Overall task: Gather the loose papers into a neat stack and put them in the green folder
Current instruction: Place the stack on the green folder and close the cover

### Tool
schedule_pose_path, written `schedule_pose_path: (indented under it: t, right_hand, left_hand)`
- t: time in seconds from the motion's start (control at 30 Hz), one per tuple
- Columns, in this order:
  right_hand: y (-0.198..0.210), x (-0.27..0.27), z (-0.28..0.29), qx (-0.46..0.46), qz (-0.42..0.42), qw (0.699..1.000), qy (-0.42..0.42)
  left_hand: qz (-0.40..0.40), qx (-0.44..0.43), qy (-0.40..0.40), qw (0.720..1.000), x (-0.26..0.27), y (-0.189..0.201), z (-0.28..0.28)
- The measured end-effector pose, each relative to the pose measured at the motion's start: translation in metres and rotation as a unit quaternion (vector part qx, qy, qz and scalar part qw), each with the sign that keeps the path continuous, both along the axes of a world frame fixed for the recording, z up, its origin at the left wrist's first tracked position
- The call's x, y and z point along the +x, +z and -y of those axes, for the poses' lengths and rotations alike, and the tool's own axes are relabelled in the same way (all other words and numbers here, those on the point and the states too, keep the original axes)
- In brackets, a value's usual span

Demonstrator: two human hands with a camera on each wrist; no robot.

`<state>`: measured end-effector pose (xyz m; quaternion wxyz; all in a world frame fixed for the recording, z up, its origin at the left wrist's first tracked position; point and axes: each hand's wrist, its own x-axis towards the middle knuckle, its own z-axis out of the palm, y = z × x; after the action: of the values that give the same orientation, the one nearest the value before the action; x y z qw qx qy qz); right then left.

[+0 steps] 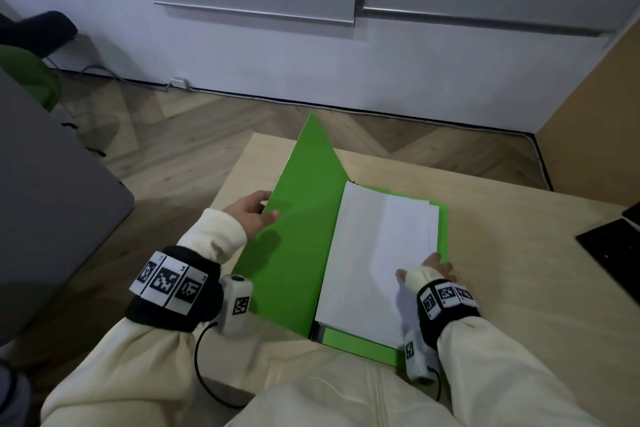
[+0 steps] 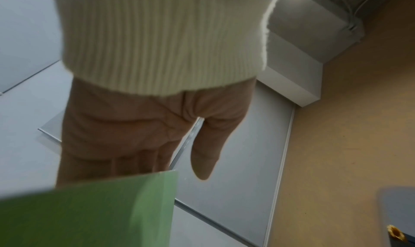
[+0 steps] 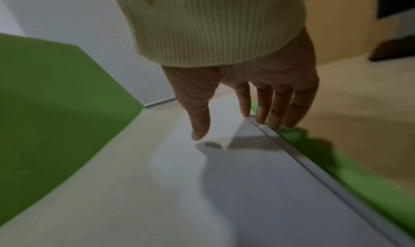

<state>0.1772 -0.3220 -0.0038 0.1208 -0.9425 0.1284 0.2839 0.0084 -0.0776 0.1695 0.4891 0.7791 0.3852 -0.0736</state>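
one stack of papers [image 1: 377, 253] we see from head, inside open green folder [image 1: 294, 246] on table [image 1: 519, 270], keyboard [image 1: 613, 253] at right. left wrist: left hand [image 2: 125, 126] flat, fingers straight behind raised cover. right wrist: right hand [image 3: 258, 84] spread, thumb atop stack, fingertips at edge.

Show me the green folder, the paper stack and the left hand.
green folder [image 1: 294, 218], head view, raised cover
paper stack [image 1: 374, 253], head view, top sheet
left hand [image 1: 247, 210], head view, middle of the hand
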Motion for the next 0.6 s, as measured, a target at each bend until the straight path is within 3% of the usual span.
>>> schedule_pose_path:
  t: [0.3,0.47,0.6]
  right_hand:
    - [-0.019,-0.014,0.032,0.054,0.033,0.994,-0.084]
    - [-0.012,-0.019,0.038,0.071,0.071,0.992,-0.081]
    - [-0.018,-0.02,0.039,0.094,0.056,0.992,-0.065]
  left_hand:
    - [0.019,-0.012,-0.008,1.0,0.005,-0.003,0.006]
    - [0.035,-0.006,-0.003,0.999,0.004,-0.01,0.006]
    - [0.036,-0.004,0.0,0.999,0.004,-0.013,0.006]
